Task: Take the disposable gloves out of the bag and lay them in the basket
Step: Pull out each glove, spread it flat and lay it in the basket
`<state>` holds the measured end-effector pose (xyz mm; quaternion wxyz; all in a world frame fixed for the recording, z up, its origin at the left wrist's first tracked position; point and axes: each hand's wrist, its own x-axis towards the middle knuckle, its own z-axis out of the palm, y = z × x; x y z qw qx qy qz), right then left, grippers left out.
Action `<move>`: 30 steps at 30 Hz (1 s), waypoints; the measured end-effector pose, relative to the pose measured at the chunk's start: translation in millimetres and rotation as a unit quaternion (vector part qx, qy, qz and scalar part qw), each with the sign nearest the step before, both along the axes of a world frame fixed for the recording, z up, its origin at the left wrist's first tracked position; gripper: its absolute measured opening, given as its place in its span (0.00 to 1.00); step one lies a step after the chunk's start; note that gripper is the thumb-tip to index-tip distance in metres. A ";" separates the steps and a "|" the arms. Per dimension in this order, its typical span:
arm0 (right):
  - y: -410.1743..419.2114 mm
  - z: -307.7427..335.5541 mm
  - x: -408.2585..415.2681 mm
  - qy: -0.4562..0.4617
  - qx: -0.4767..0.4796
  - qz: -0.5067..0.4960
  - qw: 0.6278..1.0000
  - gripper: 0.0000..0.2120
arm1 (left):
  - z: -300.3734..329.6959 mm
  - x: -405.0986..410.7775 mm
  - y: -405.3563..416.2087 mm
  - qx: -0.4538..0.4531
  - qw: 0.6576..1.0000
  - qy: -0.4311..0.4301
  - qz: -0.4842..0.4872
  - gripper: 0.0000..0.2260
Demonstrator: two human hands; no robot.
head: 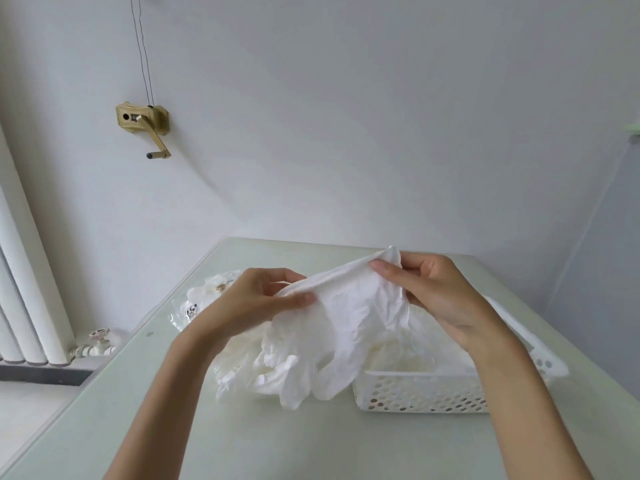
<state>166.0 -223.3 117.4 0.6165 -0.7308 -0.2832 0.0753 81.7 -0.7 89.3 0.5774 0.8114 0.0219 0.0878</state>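
I hold a white disposable glove (360,317) up above the table, stretched between both hands. My left hand (256,303) pinches its cuff edge at the left. My right hand (440,292) pinches the cuff's other end, higher and to the right. The glove's fingers hang down over a loose heap of white gloves (263,372) on the table. The clear plastic bag (197,306) with small print lies behind my left hand, partly hidden. The white perforated basket (422,393) stands at the right, under my right forearm, with pale gloves inside it.
The pale green table (311,445) has its left edge running diagonally from the far corner to the near left. A white radiator (20,289) with a valve stands on the left by the wall. A brass crank fitting (143,124) hangs on the wall.
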 end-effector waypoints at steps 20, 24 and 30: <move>-78.8 18.3 31.8 -0.221 0.001 -0.296 0.929 0.22 | 9.6 73.5 -88.5 0.149 0.978 -0.131 0.065 0.15; -57.7 21.0 24.2 -0.281 -0.014 -0.289 0.915 0.24 | 11.4 68.2 -82.5 0.176 0.950 -0.187 0.176 0.18; -20.4 32.9 12.6 -0.193 0.096 -0.161 0.963 0.14 | 23.6 49.7 -58.3 0.128 0.904 -0.286 0.290 0.19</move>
